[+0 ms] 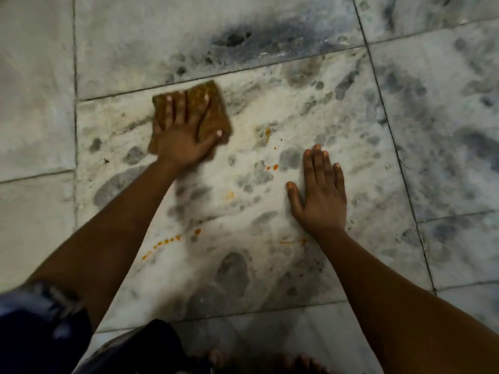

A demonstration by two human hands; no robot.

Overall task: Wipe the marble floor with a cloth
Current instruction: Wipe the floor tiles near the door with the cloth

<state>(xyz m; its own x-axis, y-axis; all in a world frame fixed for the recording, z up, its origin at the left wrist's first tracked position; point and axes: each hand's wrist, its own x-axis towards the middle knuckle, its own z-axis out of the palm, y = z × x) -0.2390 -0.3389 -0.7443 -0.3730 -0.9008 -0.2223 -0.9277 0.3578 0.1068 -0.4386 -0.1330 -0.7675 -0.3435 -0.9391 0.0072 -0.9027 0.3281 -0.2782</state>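
Looking straight down at a marble floor [310,85], white tiles with lots of grey blotchy veining and thin dark grout lines. The left hand [183,133] is pressed flat with fingers spread on a brown folded cloth [213,117], which sits near the far left corner of the big middle tile. The right hand [321,193] is just planted palm-down on the bare marble off to the right, fingers together, thumb out, well apart from the cloth. Between and below the hands there are little orange spots and smears [167,241], a dotted trail near the left forearm and a few more around the centre. Dark patterned clothing [40,333] shows bottom left.
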